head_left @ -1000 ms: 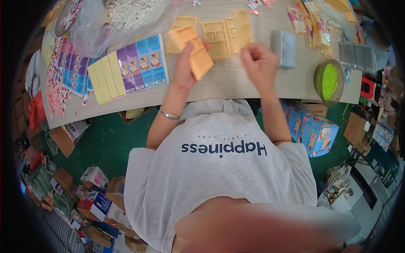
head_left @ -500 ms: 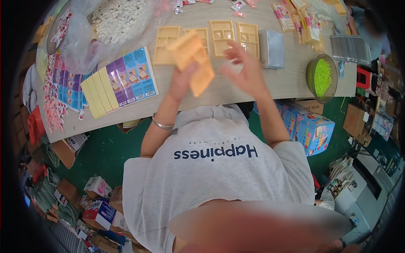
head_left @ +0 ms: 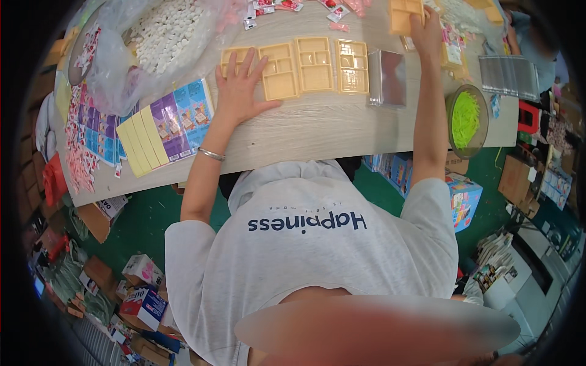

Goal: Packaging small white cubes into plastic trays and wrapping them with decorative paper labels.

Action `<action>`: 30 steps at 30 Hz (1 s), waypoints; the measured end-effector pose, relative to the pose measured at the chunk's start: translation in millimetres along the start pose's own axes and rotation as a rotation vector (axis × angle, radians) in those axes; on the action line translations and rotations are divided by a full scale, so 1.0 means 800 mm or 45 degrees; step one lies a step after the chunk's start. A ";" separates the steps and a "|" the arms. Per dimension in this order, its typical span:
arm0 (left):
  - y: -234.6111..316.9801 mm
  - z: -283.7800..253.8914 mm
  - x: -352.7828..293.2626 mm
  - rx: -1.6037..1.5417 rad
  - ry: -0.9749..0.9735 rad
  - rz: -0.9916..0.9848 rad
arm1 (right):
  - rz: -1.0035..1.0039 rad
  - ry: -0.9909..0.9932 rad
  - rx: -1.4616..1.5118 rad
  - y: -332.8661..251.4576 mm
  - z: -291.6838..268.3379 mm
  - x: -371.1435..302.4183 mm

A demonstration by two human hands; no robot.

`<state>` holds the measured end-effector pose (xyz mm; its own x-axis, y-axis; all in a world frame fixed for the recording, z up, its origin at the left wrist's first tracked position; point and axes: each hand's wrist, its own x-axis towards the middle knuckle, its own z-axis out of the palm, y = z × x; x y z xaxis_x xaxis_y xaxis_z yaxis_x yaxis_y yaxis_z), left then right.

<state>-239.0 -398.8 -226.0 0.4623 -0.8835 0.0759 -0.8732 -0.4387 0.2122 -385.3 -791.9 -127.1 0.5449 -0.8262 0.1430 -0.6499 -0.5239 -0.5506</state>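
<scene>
My left hand (head_left: 239,91) lies with its fingers spread over the leftmost pale yellow compartment tray (head_left: 231,56). Beside it, a second tray (head_left: 279,70) sits slightly askew, then a third tray (head_left: 314,64) and a further tray (head_left: 353,66) in the same row; their compartments look unfilled. At the far right of the table, my right hand (head_left: 429,35) grips another yellow tray (head_left: 404,17) by its right edge, its thumb on top. A stack of clear plastic covers (head_left: 388,78) stands at the row's right end.
A glass bowl of bright green strips (head_left: 466,119) stands near the right edge. Printed card sheets (head_left: 177,119) and a plastic bag of small white pieces (head_left: 168,30) lie left. Packed trays (head_left: 453,52) and a clear plastic stack (head_left: 510,76) are far right; a coworker's arm (head_left: 511,39) shows beyond.
My left hand no longer holds the yellow piece it had raised; it has moved down onto the row. My right hand, bare before, has reached far right and now grips a tray.
</scene>
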 end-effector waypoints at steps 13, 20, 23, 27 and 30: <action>0.014 0.005 0.027 -0.001 0.075 -0.144 | -0.553 -0.285 -0.530 -0.037 0.162 -0.216; -0.008 0.014 0.005 -0.136 0.140 -0.022 | -0.343 -0.386 -0.322 -0.077 0.164 -0.242; -0.011 0.003 -0.001 -0.157 0.107 0.018 | -0.368 -0.407 -0.138 -0.066 0.136 -0.216; 0.034 -0.011 0.033 -0.137 0.073 0.036 | -0.511 -0.492 -0.267 -0.032 0.126 -0.235; 0.051 0.011 0.041 -0.095 0.050 0.073 | -0.471 -0.498 -0.295 -0.022 0.144 -0.244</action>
<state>-261.3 -446.9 -223.1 0.4186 -0.8991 0.1279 -0.8853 -0.3726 0.2781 -418.7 -597.4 -240.0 0.8842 -0.4648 -0.0468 -0.4539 -0.8310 -0.3216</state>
